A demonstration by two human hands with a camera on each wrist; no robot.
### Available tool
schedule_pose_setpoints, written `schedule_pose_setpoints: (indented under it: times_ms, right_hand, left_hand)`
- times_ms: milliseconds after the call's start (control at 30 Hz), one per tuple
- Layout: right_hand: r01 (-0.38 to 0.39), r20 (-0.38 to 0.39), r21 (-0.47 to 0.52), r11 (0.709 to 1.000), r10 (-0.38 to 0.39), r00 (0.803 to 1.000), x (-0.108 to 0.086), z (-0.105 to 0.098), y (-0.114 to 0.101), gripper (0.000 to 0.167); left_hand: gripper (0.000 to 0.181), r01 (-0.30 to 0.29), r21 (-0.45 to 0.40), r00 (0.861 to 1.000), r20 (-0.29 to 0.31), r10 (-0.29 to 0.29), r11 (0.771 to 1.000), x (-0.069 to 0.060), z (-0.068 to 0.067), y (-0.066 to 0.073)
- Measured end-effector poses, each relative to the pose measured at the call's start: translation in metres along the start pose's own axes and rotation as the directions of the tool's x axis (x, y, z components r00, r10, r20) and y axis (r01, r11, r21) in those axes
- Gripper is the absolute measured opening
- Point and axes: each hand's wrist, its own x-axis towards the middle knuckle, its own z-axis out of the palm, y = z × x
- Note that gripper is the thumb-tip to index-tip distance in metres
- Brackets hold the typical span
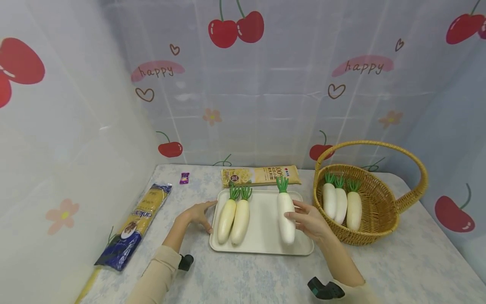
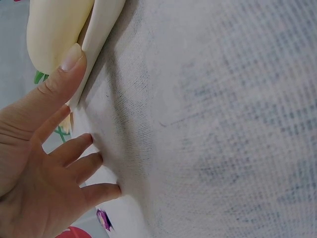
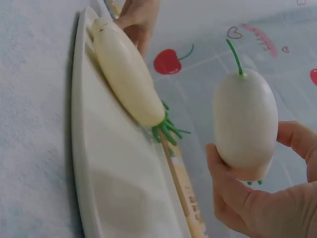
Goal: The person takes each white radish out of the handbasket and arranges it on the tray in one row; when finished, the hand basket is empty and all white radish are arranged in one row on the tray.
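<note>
A white radish [image 1: 286,219] with a green top is gripped by my right hand [image 1: 309,219], thumb on one side and fingers on the other. In the right wrist view that radish [image 3: 246,124] hangs above the white tray [image 3: 106,198]. Two cream radishes [image 1: 227,221] lie side by side on the left half of the tray [image 1: 262,249], leaves pointing away from me. Beside the tray's left edge is my left hand [image 1: 198,214], fingers spread. Its thumb touches the tray rim in the left wrist view, while the other fingertips [image 2: 111,191] rest on the tablecloth.
To the right stands a wicker basket [image 1: 373,211] with a tall handle and three radishes [image 1: 354,211] inside. Behind the tray lies a yellow noodle packet [image 1: 262,175]. A blue and gold pasta bag [image 1: 134,228] and a small purple wrapped sweet [image 1: 184,178] are at left.
</note>
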Motion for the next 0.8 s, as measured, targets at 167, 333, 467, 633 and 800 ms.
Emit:
schedule_pose_setpoints:
  times_ms: [167, 333, 467, 633, 800]
  right_hand:
    - [-0.04, -0.05, -0.021, 0.999, 0.039, 0.998, 0.013, 0.018, 0.015, 0.074]
    - [-0.051, -0.095, -0.053, 0.997, 0.046, 0.994, 0.022, 0.033, 0.027, 0.075]
    - [-0.043, -0.132, -0.101, 0.994, 0.029, 0.991, 0.029, 0.042, 0.033, 0.076]
    - [-0.051, -0.197, -0.187, 0.981, 0.014, 0.98, 0.035, 0.052, 0.038, 0.077]
    - [-0.064, -0.228, -0.275, 0.959, 0.0, 0.974, 0.039, 0.06, 0.043, 0.077]
  left_hand:
    - [0.106, -0.014, -0.023, 1.0, -0.007, 0.013, 1.0, -0.001, 0.0, 0.0]
    - [0.106, -0.033, -0.035, 0.999, -0.019, 0.032, 0.999, -0.002, 0.0, -0.002]
    - [0.106, -0.036, -0.031, 0.999, -0.018, 0.035, 0.999, -0.001, 0.001, -0.002]
    - [0.105, -0.03, -0.027, 0.999, -0.016, 0.029, 0.999, -0.001, 0.0, -0.001]
    - [0.105, -0.034, -0.024, 0.999, -0.014, 0.034, 0.999, -0.002, 0.0, 0.0]
